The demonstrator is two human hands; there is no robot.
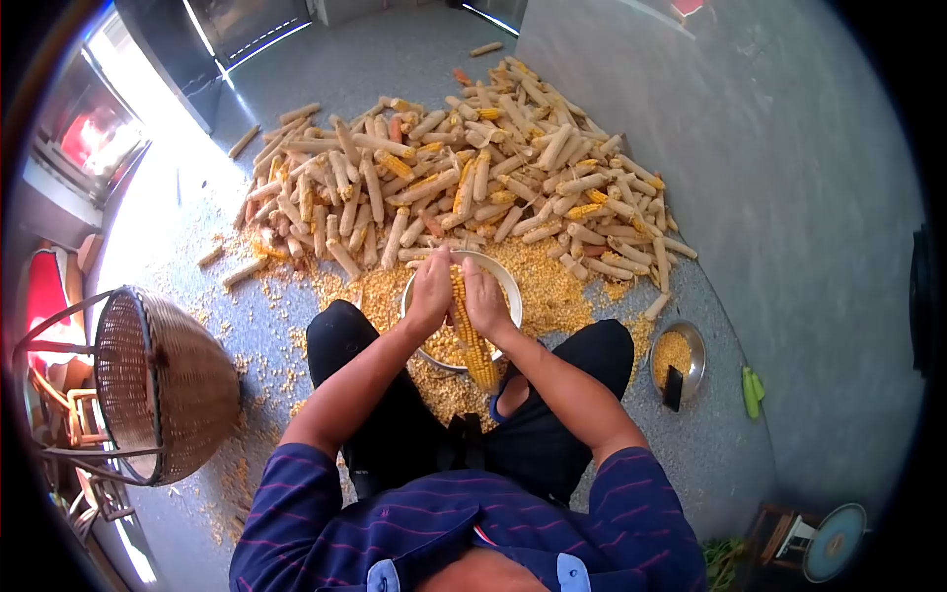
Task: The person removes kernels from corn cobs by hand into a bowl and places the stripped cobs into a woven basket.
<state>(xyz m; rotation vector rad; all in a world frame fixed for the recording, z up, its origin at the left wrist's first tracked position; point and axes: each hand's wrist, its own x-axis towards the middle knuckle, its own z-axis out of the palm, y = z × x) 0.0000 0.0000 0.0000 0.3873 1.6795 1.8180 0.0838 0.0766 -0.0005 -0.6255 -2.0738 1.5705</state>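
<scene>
Striped navy shirt [434,523], blue-lined collar, nearest. Below it, dark trousers [380,414], knees spread. Corn ear [474,340] held between both hands over a pale round basin [507,276], slanting, near end sticking out past the basin's rim toward the body. Ear is long, bright yellow, kernels in tight lengthwise rows, tapering to a paler near tip; far part mostly hidden by the hands. Left hand [430,292] grasps ear from its left side, right hand [485,298] from its right, fingers pointing forward. Loose yellow kernels [557,291] around the basin. Beyond: big heap of cobs [464,183], mostly bare and beige, some with yellow kernels. Wicker basket [192,380] tipped on its side, left.
</scene>
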